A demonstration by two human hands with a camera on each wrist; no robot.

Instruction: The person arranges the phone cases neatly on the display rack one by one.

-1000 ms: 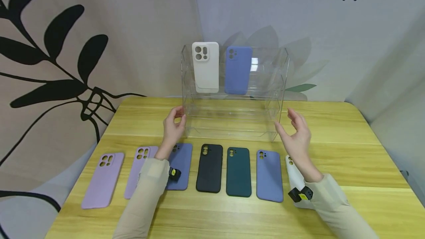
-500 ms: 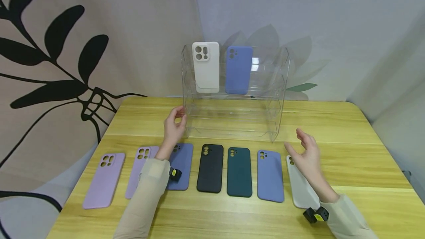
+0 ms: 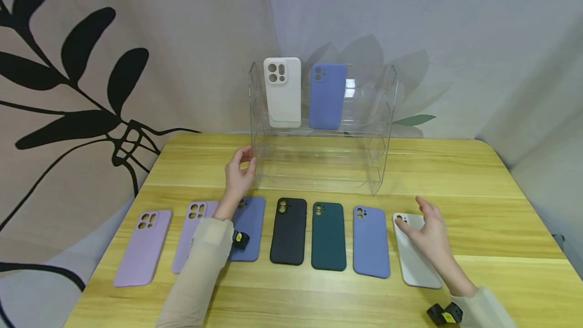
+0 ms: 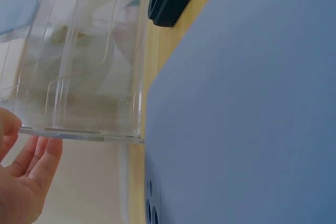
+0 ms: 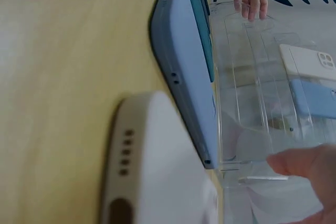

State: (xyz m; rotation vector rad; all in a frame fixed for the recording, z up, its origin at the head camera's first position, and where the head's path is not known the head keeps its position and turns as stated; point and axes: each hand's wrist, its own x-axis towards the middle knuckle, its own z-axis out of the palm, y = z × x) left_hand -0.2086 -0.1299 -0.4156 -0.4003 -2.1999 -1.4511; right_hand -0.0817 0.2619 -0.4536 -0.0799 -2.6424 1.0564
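Note:
At the back of the table stands a clear acrylic display stand [image 3: 319, 183]. A white phone case [image 3: 283, 100] and a blue phone case [image 3: 327, 96] stand upright on its upper tier. My left hand [image 3: 238, 173] touches the stand's left side with its fingertips; in the left wrist view its fingers [image 4: 44, 163] lie fairly straight against the panel. My right hand [image 3: 430, 234] is off the stand, thumb and fingers spread, holding nothing. It hovers by a second white phone case [image 3: 416, 257] at the right end of the row, partly covering it.
Across the table lie a lilac case [image 3: 142, 249], another lilac case [image 3: 184, 247] and a blue case [image 3: 252, 239], both partly behind my left arm. A black case [image 3: 288, 232], a dark green case [image 3: 328, 237] and another blue case [image 3: 371, 242] follow rightward.
My right hand has drawn away from the stand's right side, back toward me and rightward, to the white case on the table. My left hand stays at the stand.

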